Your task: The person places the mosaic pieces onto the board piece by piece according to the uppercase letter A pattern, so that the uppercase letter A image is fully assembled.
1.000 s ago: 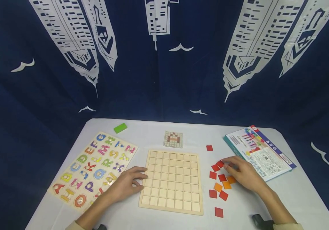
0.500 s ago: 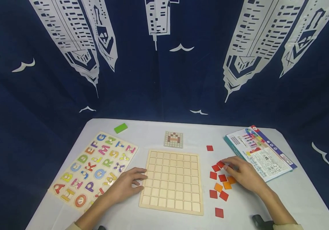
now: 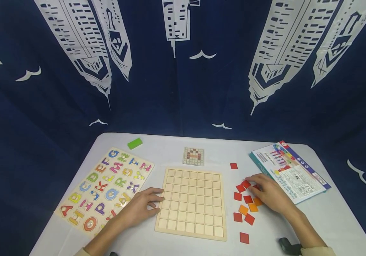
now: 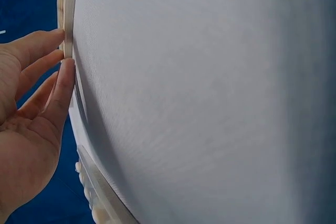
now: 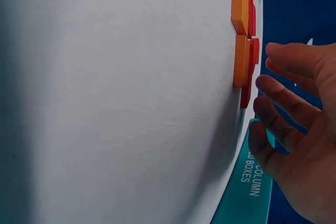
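Note:
A pale wooden board of square cells (image 3: 190,234) lies in the middle of the table, its cells bare. Along its left edge rests my left hand (image 3: 139,209), relaxed, with fingertips touching the board's side (image 4: 68,19) in the left wrist view. To the right of the board lie several loose red tiles (image 3: 238,196) and a few orange tiles (image 3: 243,209). My right hand (image 3: 270,193) hovers at the upper end of this group, fingers loosely bent. In the right wrist view its fingers are spread beside an orange tile (image 5: 241,61), with nothing between them.
A small pattern card (image 3: 193,156) lies behind the board. At the left is a letter puzzle board (image 3: 90,177), with a green block (image 3: 134,143) beyond it. A flat printed box (image 3: 293,174) lies back right. Single red tiles (image 3: 244,238) lie apart from the group.
My right fingers have shifted slightly, and another red tile now shows beneath them. The left hand stays at the board's edge. The head view has tipped very slightly.

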`<state>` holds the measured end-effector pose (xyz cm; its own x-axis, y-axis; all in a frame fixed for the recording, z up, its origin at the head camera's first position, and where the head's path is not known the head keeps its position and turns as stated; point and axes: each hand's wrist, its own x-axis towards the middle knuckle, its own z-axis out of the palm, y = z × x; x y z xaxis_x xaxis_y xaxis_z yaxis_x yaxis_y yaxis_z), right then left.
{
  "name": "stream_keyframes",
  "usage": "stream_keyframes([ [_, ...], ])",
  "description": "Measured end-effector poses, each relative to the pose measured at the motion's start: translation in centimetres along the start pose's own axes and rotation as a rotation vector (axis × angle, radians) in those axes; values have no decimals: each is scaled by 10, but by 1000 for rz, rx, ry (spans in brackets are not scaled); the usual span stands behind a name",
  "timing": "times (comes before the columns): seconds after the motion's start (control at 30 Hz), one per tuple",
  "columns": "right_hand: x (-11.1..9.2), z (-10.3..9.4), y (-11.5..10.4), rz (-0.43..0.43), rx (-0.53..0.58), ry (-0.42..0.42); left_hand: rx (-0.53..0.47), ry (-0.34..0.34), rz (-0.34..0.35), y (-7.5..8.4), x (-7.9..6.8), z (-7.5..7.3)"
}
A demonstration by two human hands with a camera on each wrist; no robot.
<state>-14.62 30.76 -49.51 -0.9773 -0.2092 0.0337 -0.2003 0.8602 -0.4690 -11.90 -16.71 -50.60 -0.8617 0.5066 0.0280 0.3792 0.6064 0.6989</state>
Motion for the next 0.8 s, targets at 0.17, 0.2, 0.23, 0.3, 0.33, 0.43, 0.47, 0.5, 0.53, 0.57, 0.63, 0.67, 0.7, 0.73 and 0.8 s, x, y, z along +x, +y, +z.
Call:
stream_keyframes([
  [0.17, 4, 0, 0, -3, -52, -15, -13, -2, 0, 0, 0, 1],
  [0.2, 5, 0, 0, -4, -54, -21, -16, -1, 3, 0, 0, 1],
  [0.23, 5, 1, 0, -4, -55, -26, -18, -1, 6, 0, 0, 1],
  [0.3, 6, 1, 1, -3, -58, -35, -23, -1, 10, -1, 0, 2],
  [0.33, 7, 2, 1, -5, -55, -38, -26, -1, 11, 0, 0, 2],
  [0.43, 8, 3, 1, -2, -57, -42, -35, -3, 11, -1, 1, 2],
  [0.47, 8, 3, 1, -5, -56, -39, -37, -4, 10, -1, 1, 2],
  [0.5, 8, 3, 1, -6, -56, -36, -36, -4, 8, 0, 1, 2],
  [0.53, 9, 4, 1, -7, -56, -33, -34, -5, 6, 0, 1, 2],
  [0.57, 9, 4, 1, -7, -56, -29, -32, -6, 4, 0, 1, 1],
  [0.63, 10, 4, 1, -11, -53, -24, -26, -7, -1, 0, 1, 1],
  [0.67, 11, 4, 2, -11, -53, -22, -26, -9, -3, 0, 1, 1],
  [0.7, 11, 4, 2, -9, -52, -21, -26, -10, -5, 1, 1, 1],
  [0.73, 11, 4, 2, -6, -49, -23, -29, -12, -6, 1, 1, 1],
  [0.8, 12, 5, 2, 0, -45, -26, -37, -15, -10, 1, 1, 1],
])
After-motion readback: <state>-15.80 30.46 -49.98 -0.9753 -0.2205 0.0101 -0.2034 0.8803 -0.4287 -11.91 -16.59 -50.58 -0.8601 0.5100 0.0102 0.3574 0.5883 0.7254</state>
